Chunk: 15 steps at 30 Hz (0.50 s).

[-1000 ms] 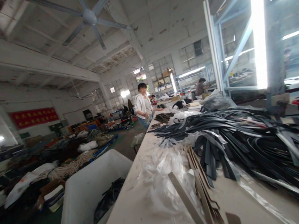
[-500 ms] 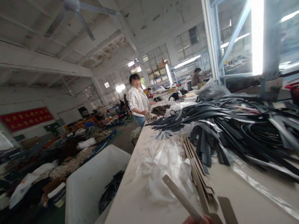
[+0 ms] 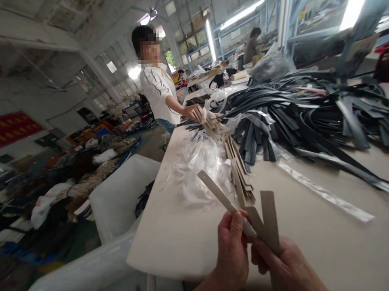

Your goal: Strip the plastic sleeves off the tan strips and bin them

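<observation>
In the head view, my left hand [image 3: 232, 243] pinches a flat grey-brown strip [image 3: 214, 190] between thumb and fingers near its lower part, leaving the long end free and pointing far and left, probably so I can steer it. My right hand [image 3: 290, 257] closes round the lower part of two more strips [image 3: 270, 215], whose tops fan out above it; gripping them low seems to keep them together. A pale wrinkled bit [image 3: 249, 227] sits between my hands; I cannot tell what it is. All this is held over the near edge of the desk [image 3: 173, 240], perhaps for elbow room.

Just beyond lies a stack [image 3: 239, 171] of similar strips, roughly aligned, likely for easy picking. Crumpled plastic [image 3: 200, 171] is heaped on its left, and black bands [image 3: 296, 96] spread to the far right, seemingly kept off the near working spot. Past the stack, a co-worker's hand [image 3: 191, 113] grips a bundle [image 3: 209, 121] over the desk. A white bin [image 3: 119, 201] stands left, beside the desk edge, within easy reach.
</observation>
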Each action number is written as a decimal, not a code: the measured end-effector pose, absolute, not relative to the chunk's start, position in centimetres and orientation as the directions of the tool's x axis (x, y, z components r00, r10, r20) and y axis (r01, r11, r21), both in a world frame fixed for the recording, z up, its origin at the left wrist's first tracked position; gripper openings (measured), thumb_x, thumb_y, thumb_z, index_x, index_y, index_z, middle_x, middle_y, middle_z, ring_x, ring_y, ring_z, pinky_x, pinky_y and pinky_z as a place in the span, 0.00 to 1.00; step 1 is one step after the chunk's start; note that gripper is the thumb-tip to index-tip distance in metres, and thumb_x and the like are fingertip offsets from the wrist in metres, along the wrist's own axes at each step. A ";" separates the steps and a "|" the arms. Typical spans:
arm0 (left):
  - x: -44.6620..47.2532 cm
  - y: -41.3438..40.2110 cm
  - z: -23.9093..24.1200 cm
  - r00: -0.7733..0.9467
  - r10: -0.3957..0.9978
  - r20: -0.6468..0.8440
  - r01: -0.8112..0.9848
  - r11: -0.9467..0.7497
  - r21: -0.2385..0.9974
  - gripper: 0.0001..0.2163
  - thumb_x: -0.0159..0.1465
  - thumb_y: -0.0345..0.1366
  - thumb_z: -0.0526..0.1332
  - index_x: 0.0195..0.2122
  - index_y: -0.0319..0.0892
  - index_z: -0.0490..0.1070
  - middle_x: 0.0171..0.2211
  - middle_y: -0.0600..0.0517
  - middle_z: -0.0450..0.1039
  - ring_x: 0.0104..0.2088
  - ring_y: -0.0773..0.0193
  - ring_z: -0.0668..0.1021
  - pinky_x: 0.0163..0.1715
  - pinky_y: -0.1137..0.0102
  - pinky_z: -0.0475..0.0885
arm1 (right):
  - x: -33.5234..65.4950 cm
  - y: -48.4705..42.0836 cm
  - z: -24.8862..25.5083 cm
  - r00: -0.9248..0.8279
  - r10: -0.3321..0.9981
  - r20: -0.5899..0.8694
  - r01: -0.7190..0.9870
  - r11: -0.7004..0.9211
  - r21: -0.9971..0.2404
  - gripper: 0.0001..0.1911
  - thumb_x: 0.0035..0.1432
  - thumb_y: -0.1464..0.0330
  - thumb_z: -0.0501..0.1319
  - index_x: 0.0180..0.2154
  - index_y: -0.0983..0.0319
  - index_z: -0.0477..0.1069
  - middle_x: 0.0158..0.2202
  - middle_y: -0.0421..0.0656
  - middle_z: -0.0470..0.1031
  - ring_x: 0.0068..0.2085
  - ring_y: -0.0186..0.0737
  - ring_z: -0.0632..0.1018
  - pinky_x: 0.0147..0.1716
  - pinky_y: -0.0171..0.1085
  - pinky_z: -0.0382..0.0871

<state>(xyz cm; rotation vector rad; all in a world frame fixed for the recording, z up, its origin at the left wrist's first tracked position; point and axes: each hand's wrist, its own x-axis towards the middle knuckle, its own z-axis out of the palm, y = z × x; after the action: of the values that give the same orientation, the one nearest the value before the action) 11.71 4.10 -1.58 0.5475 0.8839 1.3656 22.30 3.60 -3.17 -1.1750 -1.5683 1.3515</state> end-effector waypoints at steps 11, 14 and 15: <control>9.7 4.7 0.7 -0.128 0.971 -0.204 -0.653 0.072 0.754 0.17 0.60 0.50 0.61 0.30 0.39 0.67 0.25 0.51 0.73 0.21 0.69 0.73 0.17 0.77 0.65 | 20.9 3.0 -3.4 -0.382 0.923 -0.037 0.199 0.043 -0.979 0.33 0.62 0.45 0.46 0.23 0.63 0.69 0.19 0.42 0.71 0.21 0.34 0.72 0.22 0.31 0.66; 10.0 3.2 -0.6 -0.092 0.955 -0.283 -0.654 0.156 0.740 0.19 0.60 0.54 0.59 0.30 0.41 0.65 0.18 0.57 0.65 0.11 0.73 0.62 0.08 0.78 0.51 | 19.7 2.8 -3.1 -0.439 0.897 -0.043 0.127 0.015 -0.992 0.32 0.62 0.45 0.48 0.22 0.63 0.68 0.19 0.42 0.71 0.21 0.35 0.72 0.21 0.31 0.66; 9.6 2.9 -0.8 -0.095 0.956 -0.278 -0.654 0.151 0.742 0.18 0.60 0.54 0.59 0.31 0.42 0.65 0.18 0.57 0.65 0.12 0.73 0.63 0.08 0.78 0.52 | 19.5 2.8 -2.8 -0.464 0.884 -0.056 0.108 -0.006 -0.994 0.31 0.61 0.45 0.49 0.24 0.64 0.70 0.20 0.43 0.72 0.22 0.36 0.73 0.22 0.32 0.67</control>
<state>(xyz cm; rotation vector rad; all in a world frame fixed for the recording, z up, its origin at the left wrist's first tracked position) 9.58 2.91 -0.76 0.4316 0.9072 1.4192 19.49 2.78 -2.79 -1.0417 -1.6278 1.5339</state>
